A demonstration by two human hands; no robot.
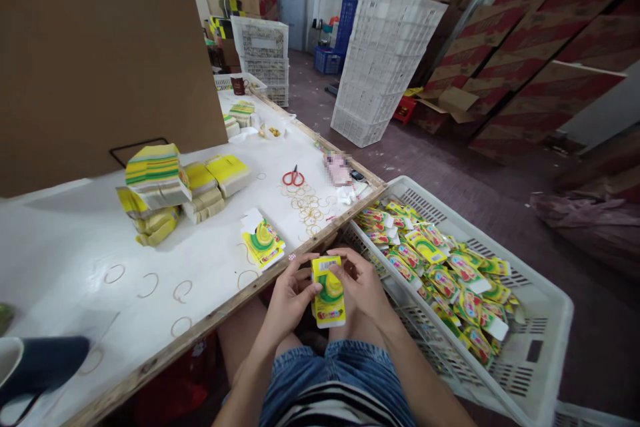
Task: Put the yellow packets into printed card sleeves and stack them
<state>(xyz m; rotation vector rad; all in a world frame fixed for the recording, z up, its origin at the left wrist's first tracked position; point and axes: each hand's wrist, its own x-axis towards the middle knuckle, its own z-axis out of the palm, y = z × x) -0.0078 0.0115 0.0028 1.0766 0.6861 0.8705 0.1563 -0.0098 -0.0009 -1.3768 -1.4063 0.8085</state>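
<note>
A small yellow and green carton point(330, 300) is held upright over my lap, just off the table's front edge. My left hand point(293, 293) grips its left side, thumb on the front face. From the right, my right hand point(360, 280) pinches the upper part, its thumb near the barcode. On the table left of my hands lies a similar flat carton point(263, 240). To my right a white plastic crate point(543, 320) holds a heap of like cartons point(450, 273), some with white flaps standing out.
On the white table point(210, 307) are red-handled scissors point(293, 176), rubber bands point(307, 208), bundled carton stacks point(155, 177) and a dark mug point(43, 363). A brown cardboard sheet point(105, 53) stands at the left. White crates point(383, 67) and boxes point(520, 67) are stacked behind.
</note>
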